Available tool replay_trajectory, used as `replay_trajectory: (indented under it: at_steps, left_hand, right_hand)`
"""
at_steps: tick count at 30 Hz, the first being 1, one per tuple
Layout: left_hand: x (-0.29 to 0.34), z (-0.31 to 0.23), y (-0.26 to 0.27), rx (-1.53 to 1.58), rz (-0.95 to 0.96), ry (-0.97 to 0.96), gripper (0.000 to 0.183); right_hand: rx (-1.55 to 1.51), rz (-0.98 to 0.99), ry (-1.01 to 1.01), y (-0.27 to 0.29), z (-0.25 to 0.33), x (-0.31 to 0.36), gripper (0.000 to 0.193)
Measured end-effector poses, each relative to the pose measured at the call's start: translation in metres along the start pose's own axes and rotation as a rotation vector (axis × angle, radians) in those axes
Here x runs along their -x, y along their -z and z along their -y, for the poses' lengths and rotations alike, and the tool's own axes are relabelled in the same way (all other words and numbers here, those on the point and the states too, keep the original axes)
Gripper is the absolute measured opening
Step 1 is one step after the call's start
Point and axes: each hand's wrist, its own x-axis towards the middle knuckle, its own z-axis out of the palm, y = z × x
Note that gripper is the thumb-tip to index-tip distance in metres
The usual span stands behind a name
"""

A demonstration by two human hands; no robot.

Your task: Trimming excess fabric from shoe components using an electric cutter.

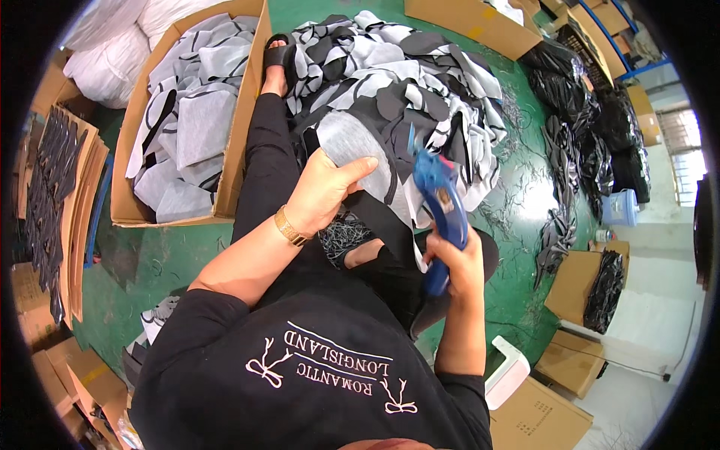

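My left hand (pixel 328 186) pinches a light grey fabric piece (pixel 346 139) with a rounded end and a dark edge, thumb on top. In my right hand (pixel 463 259) is a blue handheld electric cutter (pixel 442 196), held by its handle with the narrow blade end pointing away from me. The cutter stands apart from the pinched piece, just to its right. Black strip-like fabric (pixel 386 225) hangs below, between my two hands. Beyond them spreads a large heap of grey, black and white fabric pieces (pixel 420 75).
A cardboard box (pixel 251 112) of grey fabric pieces stands at my left. Thread scraps (pixel 349 240) lie between my legs and across the green floor (pixel 292 15). Black plastic bags (pixel 596 142) line the right side, and a white stool (pixel 508 369) is near my right elbow.
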Motion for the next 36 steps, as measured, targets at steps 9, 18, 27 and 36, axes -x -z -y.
replay_trajectory:
  at_steps: [9, 18, 27, 36]
  left_hand:
    - [0.0, -0.008, 0.004, -0.146, 0.042, -0.079, 0.022]
    - [0.006, -0.015, 0.004, -0.195, 0.125, -0.105, 0.031]
    - [0.009, -0.017, 0.007, -0.323, 0.189, -0.124, 0.028]
    - [0.012, -0.02, 0.007, -0.359, 0.247, -0.086, 0.027]
  right_hand:
    - [0.095, 0.11, -0.139, 0.01, -0.007, 0.022, 0.03]
    - [0.144, 0.12, -0.118, 0.011, -0.003, 0.022, 0.031]
    - [0.145, 0.148, -0.133, 0.011, 0.008, 0.021, 0.033]
    - [0.059, 0.132, -0.087, 0.002, 0.009, 0.009, 0.031]
